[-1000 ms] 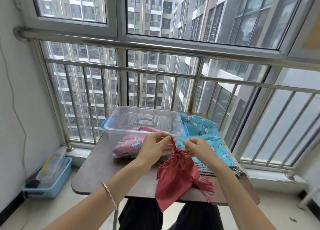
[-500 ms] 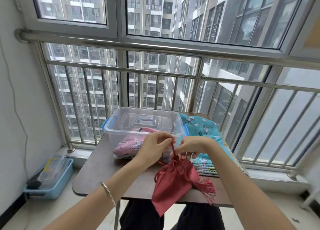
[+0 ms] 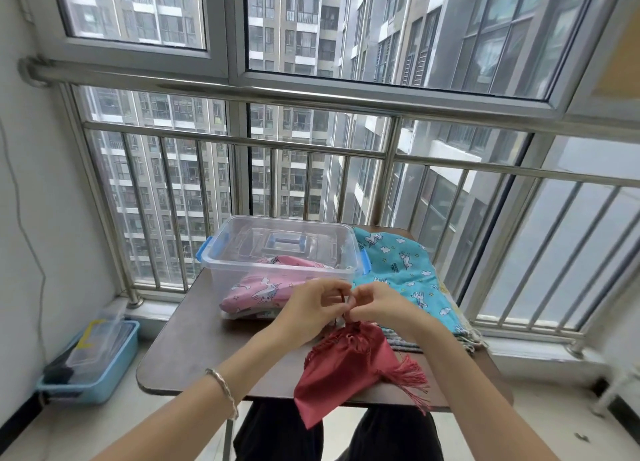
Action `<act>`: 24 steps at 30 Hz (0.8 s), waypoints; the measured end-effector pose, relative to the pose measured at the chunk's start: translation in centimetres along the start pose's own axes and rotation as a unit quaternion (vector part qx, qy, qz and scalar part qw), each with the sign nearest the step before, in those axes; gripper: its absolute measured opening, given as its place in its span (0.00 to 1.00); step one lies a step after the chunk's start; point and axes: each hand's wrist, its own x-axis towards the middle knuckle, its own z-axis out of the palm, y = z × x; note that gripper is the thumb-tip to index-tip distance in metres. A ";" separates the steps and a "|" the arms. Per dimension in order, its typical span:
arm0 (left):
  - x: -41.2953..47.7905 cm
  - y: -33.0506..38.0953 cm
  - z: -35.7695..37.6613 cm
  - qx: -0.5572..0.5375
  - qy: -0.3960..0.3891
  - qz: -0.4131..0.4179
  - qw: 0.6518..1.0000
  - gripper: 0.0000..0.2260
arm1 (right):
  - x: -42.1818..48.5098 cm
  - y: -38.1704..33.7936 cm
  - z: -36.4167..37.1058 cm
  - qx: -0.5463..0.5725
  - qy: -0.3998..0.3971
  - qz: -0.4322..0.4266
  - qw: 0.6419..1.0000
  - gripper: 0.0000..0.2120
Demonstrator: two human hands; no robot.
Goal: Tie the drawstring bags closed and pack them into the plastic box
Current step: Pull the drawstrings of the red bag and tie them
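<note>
A red drawstring bag (image 3: 343, 370) with tassels hangs over the table's near edge, its gathered mouth pointing up. My left hand (image 3: 311, 308) and my right hand (image 3: 377, 304) meet just above the mouth, both pinching the red drawstring (image 3: 343, 299). Behind them stands the clear plastic box (image 3: 277, 249) with blue latches; a pink unicorn-print bag (image 3: 263, 287) lies inside it. Right of the box is a pile of bags topped by a blue unicorn-print bag (image 3: 398, 266).
The small brown table (image 3: 194, 349) stands against a steel railing (image 3: 311, 148) and window. A blue bin (image 3: 93, 367) holding a clear container sits on the floor at the left. My dark-trousered legs show under the table.
My hands have come together over the bag's mouth; the right one moved left toward the left one. The red bag shifted slightly on the table edge.
</note>
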 end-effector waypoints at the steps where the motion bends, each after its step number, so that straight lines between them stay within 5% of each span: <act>1: 0.0 -0.1 0.0 0.008 -0.002 -0.002 1.000 0.12 | -0.1 0.2 0.0 0.017 0.004 -0.008 1.000 0.05; 10: 0.4 -0.3 -0.6 0.005 -0.055 -0.102 0.993 0.15 | -1.2 0.7 0.9 0.071 0.060 -0.079 0.993 0.10; 19: 0.9 0.6 -1.7 -0.033 -0.141 -0.176 0.974 0.21 | -1.8 0.7 1.7 -0.136 0.126 -0.149 0.971 0.07; 24: 0.7 0.6 -2.0 -0.010 -0.142 -0.172 0.975 0.19 | -1.8 0.5 1.7 -0.150 0.121 -0.126 0.973 0.04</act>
